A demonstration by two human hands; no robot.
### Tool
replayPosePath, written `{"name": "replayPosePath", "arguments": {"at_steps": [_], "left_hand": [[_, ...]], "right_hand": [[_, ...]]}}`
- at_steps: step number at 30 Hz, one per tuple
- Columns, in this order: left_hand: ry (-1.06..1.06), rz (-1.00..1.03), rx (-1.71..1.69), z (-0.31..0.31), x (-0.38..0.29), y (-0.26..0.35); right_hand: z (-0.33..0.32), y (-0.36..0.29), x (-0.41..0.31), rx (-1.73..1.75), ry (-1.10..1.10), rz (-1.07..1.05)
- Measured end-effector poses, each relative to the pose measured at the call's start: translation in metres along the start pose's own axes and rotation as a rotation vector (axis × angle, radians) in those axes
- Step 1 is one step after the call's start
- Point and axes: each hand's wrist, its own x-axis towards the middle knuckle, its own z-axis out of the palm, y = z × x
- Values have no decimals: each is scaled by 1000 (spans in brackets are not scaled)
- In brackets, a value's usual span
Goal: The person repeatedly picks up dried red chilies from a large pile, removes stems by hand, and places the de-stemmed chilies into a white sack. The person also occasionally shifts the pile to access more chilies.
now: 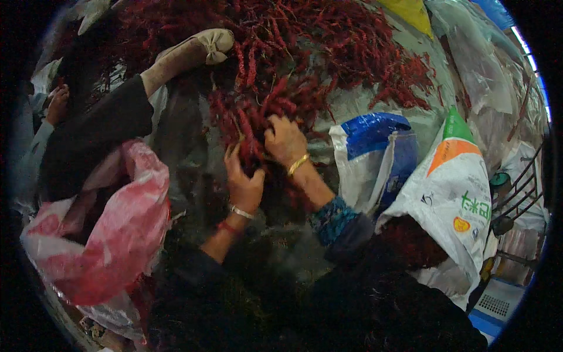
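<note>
A large heap of dried red chili peppers (352, 48) spreads over a pale plastic sheet (352, 99). At the near edge of the heap, my left hand (244, 182), with a pale bangle at the wrist, has thumb and fingers around the lower end of a bunch of chilies (246, 132). My right hand (286, 141), wearing a gold bangle, lies on the same chilies from the right, its fingers bent among them. Whether its fingertips grip any chili cannot be told, since the peppers partly hide them.
A pink and white woven sack (123, 229) stands at left, a blue and white sack (374, 154) and a printed white sack (457, 189) at right. Another person's shoe with a bow (215, 46) rests by the heap; a person's hand (58, 103) shows far left.
</note>
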Motion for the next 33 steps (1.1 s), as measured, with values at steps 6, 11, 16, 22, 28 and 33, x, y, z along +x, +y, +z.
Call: {"name": "replayPosePath", "arguments": {"at_steps": [6,11,16,22,28,33], "left_hand": [[-253,-170,108,-68,-115,22],[-448,-92,318,-104,-138,29],[-242,146,590,-115,-122,18],[-54,367,623,-72,-46,48],[82,271,818,-44,60,-6],[-23,108,909,-12,134,-21]], "right_hand": [[-11,-16,-141,-65,-181,-27],[-31,2,-204,97,-170,-207],[-68,16,-212,116,65,-381],[-75,21,-209,438,119,-379],[-54,35,-188,650,-22,-234],[-59,40,-181,773,-83,-173]]}}
